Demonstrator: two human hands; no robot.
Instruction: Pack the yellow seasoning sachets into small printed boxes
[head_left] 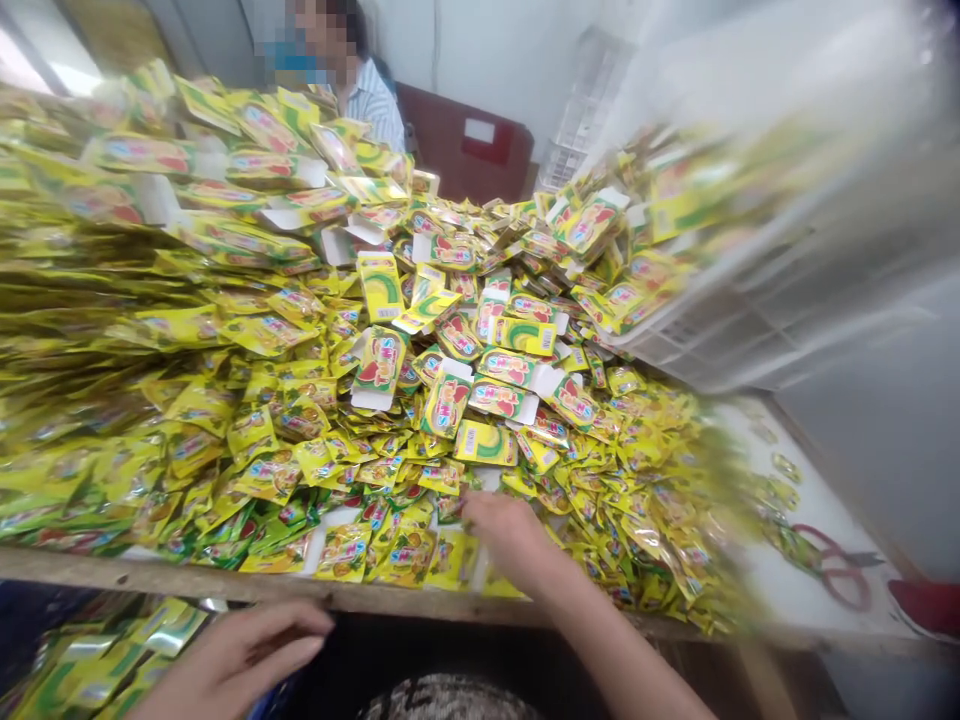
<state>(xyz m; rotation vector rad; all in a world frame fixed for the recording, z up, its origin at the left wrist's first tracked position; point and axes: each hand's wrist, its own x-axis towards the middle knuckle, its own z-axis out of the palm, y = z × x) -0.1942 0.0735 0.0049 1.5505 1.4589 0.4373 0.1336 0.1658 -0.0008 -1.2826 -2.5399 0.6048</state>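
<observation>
A big heap of yellow and green sachets (270,475) covers the table, with small printed boxes (379,368) lying on top around the middle. My right hand (510,535) reaches over the front edge into the sachets, its fingertips bent down at a small green packet (450,508); whether they grip it is hard to tell. My left hand (255,650) is in front of the table edge, low on the left, fingers apart and holding nothing. Beside it, more yellow packets (90,665) lie below the table.
A white plastic crate (720,345) tilts over the heap at the right, full of boxes. Red-handled scissors (844,580) rest on the table's right end. The wooden front edge (390,600) runs across. Behind the heap sits a person in a striped shirt (375,105).
</observation>
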